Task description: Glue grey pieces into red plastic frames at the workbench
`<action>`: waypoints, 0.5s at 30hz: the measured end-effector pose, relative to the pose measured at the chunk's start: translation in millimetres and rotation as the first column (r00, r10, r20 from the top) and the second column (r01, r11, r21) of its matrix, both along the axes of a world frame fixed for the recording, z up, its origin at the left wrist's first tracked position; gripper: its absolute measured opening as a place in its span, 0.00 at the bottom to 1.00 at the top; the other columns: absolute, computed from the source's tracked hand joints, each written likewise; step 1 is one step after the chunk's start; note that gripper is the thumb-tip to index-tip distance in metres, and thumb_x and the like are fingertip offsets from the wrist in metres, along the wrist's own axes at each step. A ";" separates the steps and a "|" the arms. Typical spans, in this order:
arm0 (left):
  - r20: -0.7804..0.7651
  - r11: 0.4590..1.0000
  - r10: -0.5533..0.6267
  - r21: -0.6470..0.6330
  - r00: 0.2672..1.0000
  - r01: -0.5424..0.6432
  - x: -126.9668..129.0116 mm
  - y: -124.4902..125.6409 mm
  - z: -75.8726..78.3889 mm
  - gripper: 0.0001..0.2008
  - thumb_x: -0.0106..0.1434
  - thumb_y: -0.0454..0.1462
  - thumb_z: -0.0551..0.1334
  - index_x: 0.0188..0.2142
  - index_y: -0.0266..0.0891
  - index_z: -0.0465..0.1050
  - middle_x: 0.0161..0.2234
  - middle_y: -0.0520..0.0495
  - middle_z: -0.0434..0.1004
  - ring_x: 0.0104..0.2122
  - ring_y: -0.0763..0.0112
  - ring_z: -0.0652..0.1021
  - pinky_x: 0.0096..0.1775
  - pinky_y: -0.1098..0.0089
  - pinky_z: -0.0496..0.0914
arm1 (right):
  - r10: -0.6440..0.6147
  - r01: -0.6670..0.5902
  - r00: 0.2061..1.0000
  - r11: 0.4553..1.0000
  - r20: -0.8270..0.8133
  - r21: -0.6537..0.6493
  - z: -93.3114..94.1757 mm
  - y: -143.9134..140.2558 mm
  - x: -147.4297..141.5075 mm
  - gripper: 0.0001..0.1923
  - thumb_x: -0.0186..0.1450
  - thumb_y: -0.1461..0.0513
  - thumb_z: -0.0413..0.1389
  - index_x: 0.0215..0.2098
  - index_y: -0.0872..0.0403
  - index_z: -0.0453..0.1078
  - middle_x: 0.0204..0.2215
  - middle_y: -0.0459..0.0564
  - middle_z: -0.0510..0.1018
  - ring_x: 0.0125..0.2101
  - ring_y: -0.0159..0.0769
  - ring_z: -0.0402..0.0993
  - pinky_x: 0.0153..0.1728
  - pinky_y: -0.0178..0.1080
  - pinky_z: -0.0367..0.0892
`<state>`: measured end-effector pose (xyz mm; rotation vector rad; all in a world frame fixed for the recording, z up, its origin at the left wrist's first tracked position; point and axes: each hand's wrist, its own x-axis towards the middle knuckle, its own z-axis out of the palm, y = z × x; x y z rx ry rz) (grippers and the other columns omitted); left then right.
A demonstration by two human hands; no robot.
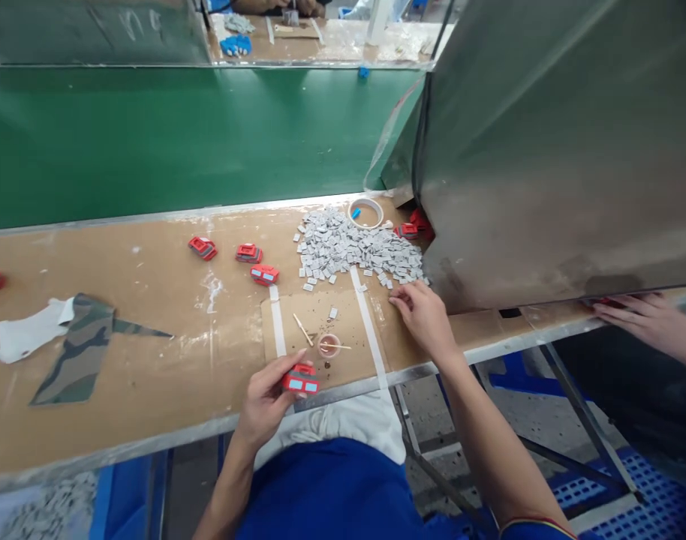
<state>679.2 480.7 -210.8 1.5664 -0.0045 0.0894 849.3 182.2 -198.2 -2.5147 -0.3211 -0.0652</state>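
A red part (301,380) is pinched in the left hand (269,401) at lower centre. The right hand (425,315), loosely spread and holding nothing, is laid against the grey tile pile (354,251). Tiles could be scattered off the table (151,352) by a careless sweep.

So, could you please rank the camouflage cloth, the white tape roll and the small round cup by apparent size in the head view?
1. Camouflage-patterned cloth, clearly largest.
2. White tape roll; it lies farther from the camera, so it may look smaller than it is.
3. Small round cup, smallest.

Brown workbench (151,360), green conveyor belt (179,142) behind, grey metal housing (546,150), perhaps concrete floor (506,405)
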 end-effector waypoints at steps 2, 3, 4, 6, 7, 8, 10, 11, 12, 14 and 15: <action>-0.048 0.993 -0.014 -0.121 0.999 0.008 -1.9 -0.8 0.0 0.22 0.62 0.36 0.74 0.56 0.41 0.80 0.44 0.39 0.89 0.40 0.63 0.88 0.42 0.70 0.82 | -0.024 0.023 1.000 0.997 0.016 0.077 5.4 0.6 -12.2 0.05 0.68 0.62 0.59 0.33 0.53 0.74 0.34 0.54 0.80 0.34 0.44 0.76 0.38 0.44 0.70; -0.067 0.985 -0.022 -0.174 0.998 0.010 -2.5 -1.4 0.3 0.22 0.61 0.38 0.75 0.54 0.40 0.80 0.44 0.39 0.89 0.40 0.62 0.88 0.41 0.70 0.82 | -0.034 0.031 0.999 0.989 0.014 0.141 10.4 2.6 -21.1 0.05 0.68 0.62 0.60 0.33 0.53 0.74 0.33 0.52 0.80 0.33 0.43 0.76 0.37 0.43 0.70; -0.078 0.976 -0.030 -0.219 0.997 0.012 -2.9 -1.8 0.7 0.21 0.60 0.39 0.76 0.52 0.40 0.81 0.43 0.39 0.89 0.39 0.62 0.88 0.40 0.70 0.82 | -0.029 0.028 1.000 0.976 -0.002 0.217 17.1 6.2 -32.1 0.05 0.68 0.61 0.60 0.34 0.53 0.75 0.32 0.51 0.79 0.32 0.42 0.76 0.35 0.42 0.70; -0.094 0.961 -0.051 -0.276 0.994 0.023 -3.2 -2.3 1.6 0.18 0.59 0.41 0.77 0.48 0.39 0.82 0.42 0.38 0.89 0.38 0.62 0.88 0.39 0.71 0.82 | 0.051 -0.021 0.996 0.926 -0.071 0.378 33.9 19.0 -59.3 0.03 0.69 0.61 0.61 0.37 0.51 0.77 0.33 0.49 0.80 0.32 0.39 0.77 0.33 0.38 0.70; -0.103 0.957 -0.062 -0.288 0.993 0.030 -3.2 -2.3 2.0 0.18 0.58 0.42 0.78 0.46 0.38 0.83 0.42 0.38 0.90 0.37 0.62 0.88 0.38 0.71 0.82 | 0.133 -0.068 0.984 0.891 -0.115 0.450 42.4 28.3 -74.1 0.03 0.70 0.62 0.61 0.38 0.50 0.78 0.34 0.49 0.80 0.33 0.38 0.77 0.32 0.37 0.70; -0.116 0.958 -0.069 -0.286 0.991 0.033 -3.2 -2.1 2.4 0.19 0.58 0.43 0.78 0.46 0.38 0.84 0.41 0.38 0.89 0.36 0.62 0.88 0.37 0.70 0.82 | 0.215 -0.111 0.966 0.850 -0.147 0.515 49.8 39.3 -88.5 0.04 0.71 0.63 0.61 0.39 0.49 0.78 0.34 0.48 0.80 0.33 0.37 0.77 0.31 0.35 0.70; -0.139 0.966 -0.074 -0.254 0.988 0.037 -3.3 -1.2 2.6 0.19 0.57 0.44 0.78 0.46 0.38 0.85 0.41 0.38 0.89 0.36 0.62 0.88 0.37 0.70 0.81 | 0.322 -0.150 0.930 0.772 -0.177 0.618 58.1 63.7 -112.3 0.04 0.71 0.63 0.61 0.39 0.48 0.78 0.33 0.46 0.81 0.33 0.35 0.78 0.32 0.34 0.71; -0.145 0.972 -0.075 -0.234 0.987 0.039 -3.4 -0.6 2.5 0.19 0.57 0.44 0.78 0.46 0.38 0.85 0.40 0.38 0.89 0.36 0.62 0.88 0.37 0.70 0.81 | 0.343 -0.140 0.918 0.747 -0.198 0.650 58.4 75.5 -120.4 0.04 0.71 0.63 0.61 0.39 0.49 0.77 0.33 0.46 0.81 0.32 0.34 0.78 0.32 0.33 0.71; -0.147 0.976 -0.075 -0.216 0.986 0.042 -3.6 0.0 2.1 0.20 0.57 0.44 0.78 0.46 0.39 0.85 0.40 0.39 0.89 0.36 0.63 0.87 0.38 0.71 0.81 | 0.352 -0.120 0.910 0.732 -0.221 0.671 56.5 86.0 -125.6 0.03 0.71 0.63 0.61 0.39 0.49 0.77 0.33 0.46 0.82 0.32 0.34 0.78 0.33 0.33 0.71; -0.144 0.981 -0.072 -0.189 0.987 0.044 -3.7 1.0 1.1 0.20 0.57 0.45 0.78 0.47 0.40 0.85 0.39 0.41 0.89 0.35 0.64 0.87 0.38 0.71 0.80 | 0.353 -0.080 0.897 0.722 -0.266 0.687 48.5 100.7 -128.9 0.02 0.71 0.63 0.62 0.38 0.50 0.76 0.33 0.46 0.82 0.31 0.33 0.78 0.33 0.33 0.72; -0.139 0.984 -0.072 -0.174 0.988 0.048 -3.7 1.3 0.6 0.20 0.57 0.45 0.78 0.47 0.40 0.85 0.38 0.41 0.89 0.34 0.64 0.87 0.38 0.71 0.80 | 0.354 -0.073 0.893 0.721 -0.277 0.689 43.9 104.7 -128.2 0.03 0.71 0.63 0.62 0.38 0.51 0.76 0.33 0.46 0.82 0.31 0.33 0.78 0.33 0.33 0.71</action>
